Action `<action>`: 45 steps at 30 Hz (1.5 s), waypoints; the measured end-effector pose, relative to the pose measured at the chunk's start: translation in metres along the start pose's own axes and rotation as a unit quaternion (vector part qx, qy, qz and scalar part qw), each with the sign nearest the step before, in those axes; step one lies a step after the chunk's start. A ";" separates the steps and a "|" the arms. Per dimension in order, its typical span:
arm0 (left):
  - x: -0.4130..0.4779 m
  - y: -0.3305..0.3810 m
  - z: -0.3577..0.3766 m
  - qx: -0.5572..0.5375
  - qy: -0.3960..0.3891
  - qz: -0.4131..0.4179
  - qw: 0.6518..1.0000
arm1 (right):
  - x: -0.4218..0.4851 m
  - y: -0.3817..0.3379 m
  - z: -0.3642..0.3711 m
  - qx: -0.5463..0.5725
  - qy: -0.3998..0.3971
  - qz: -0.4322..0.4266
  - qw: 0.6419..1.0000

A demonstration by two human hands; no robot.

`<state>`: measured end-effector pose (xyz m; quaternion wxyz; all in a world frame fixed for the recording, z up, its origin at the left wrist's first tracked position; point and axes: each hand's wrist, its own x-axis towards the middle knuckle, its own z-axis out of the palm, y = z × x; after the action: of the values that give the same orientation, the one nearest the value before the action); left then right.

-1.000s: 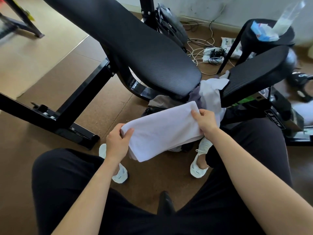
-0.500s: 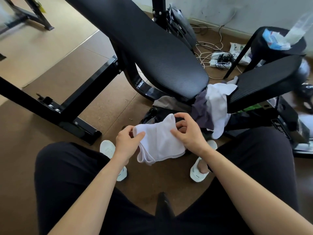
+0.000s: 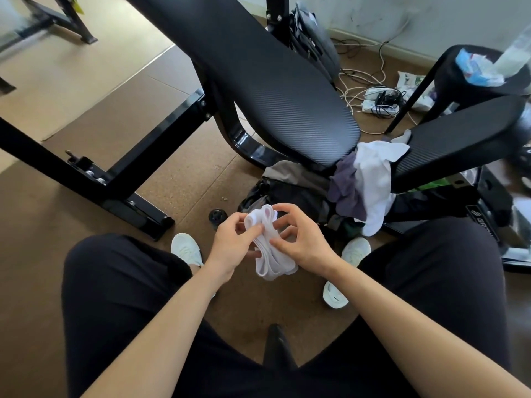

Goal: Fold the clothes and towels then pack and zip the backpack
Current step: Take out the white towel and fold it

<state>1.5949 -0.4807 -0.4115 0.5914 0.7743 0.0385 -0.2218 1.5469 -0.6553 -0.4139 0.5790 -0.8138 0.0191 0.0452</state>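
Note:
A white towel [image 3: 271,255] is folded into a narrow thick bundle between my knees. My left hand [image 3: 234,245] grips its left side, thumb on top. My right hand [image 3: 298,239] pinches its right edge with curled fingers. Just beyond my hands a dark backpack [image 3: 293,193] lies on the floor under the bench, partly hidden. A purple-grey garment [image 3: 346,188] and a white garment [image 3: 373,179] hang in the gap between the bench pads.
A black padded bench [image 3: 258,76] slopes across the middle, its steel frame [image 3: 86,173] on the left. A second pad [image 3: 459,139] lies right. A black stool [image 3: 459,76] carries plastic bags; cables and a power strip [image 3: 379,99] lie behind. A small black cap [image 3: 217,216] sits on the floor.
The towel was stretched wide between my hands a second ago. My hands have come together and it is now folded into a compact bundle, held lower and nearer my lap.

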 end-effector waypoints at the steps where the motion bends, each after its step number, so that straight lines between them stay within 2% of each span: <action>1: 0.000 0.001 0.000 -0.006 -0.002 -0.002 1.000 | 0.000 -0.001 0.000 -0.004 -0.005 -0.003 1.000; 6: -0.006 0.011 -0.001 -0.111 -0.069 -0.040 0.991 | -0.002 -0.003 0.001 -0.048 -0.016 -0.016 0.999; 11: -0.009 0.012 0.001 -0.146 -0.133 -0.036 0.980 | -0.001 0.001 0.004 -0.050 0.036 0.009 0.998; 15: -0.007 0.012 -0.002 -0.140 -0.127 -0.022 0.982 | 0.004 0.003 -0.005 0.043 0.046 0.027 0.998; 18: 0.000 0.009 -0.007 -0.101 -0.029 0.005 0.994 | 0.006 -0.001 -0.021 0.133 0.021 0.055 0.989; 21: 0.006 0.005 -0.011 -0.094 0.061 -0.031 0.993 | 0.007 -0.006 -0.038 0.255 -0.006 0.072 0.964; 23: 0.007 0.003 -0.014 -0.120 0.026 -0.085 0.989 | 0.009 -0.008 -0.047 0.345 -0.017 0.076 0.935; 25: 0.005 0.002 -0.017 -0.159 -0.069 -0.125 0.977 | 0.010 -0.007 -0.053 0.380 -0.017 0.084 0.921; 27: 0.004 0.000 -0.016 -0.193 -0.144 -0.128 0.962 | 0.011 -0.001 -0.053 0.310 0.020 0.097 0.946; 29: 0.004 -0.001 -0.014 -0.195 -0.171 -0.123 0.958 | 0.012 0.006 -0.052 0.205 0.058 0.108 0.971; 33: 0.008 -0.003 -0.014 -0.095 -0.110 -0.088 0.985 | 0.012 0.006 -0.050 0.149 0.050 0.095 0.983; 36: 0.010 -0.005 -0.016 -0.079 -0.080 -0.060 0.992 | 0.009 0.001 -0.055 0.141 0.009 0.071 0.987; 40: 0.009 -0.003 -0.014 -0.060 -0.047 -0.023 0.997 | 0.005 0.002 -0.053 0.079 -0.052 0.052 0.994; 45: 0.005 0.002 -0.013 -0.068 -0.044 -0.011 0.997 | 0.006 0.004 -0.045 0.114 0.008 0.074 0.991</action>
<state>1.6043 -0.4702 -0.4095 0.6411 0.7215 0.0362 -0.2590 1.5551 -0.6992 -0.4035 0.6629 -0.7392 0.0893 0.0790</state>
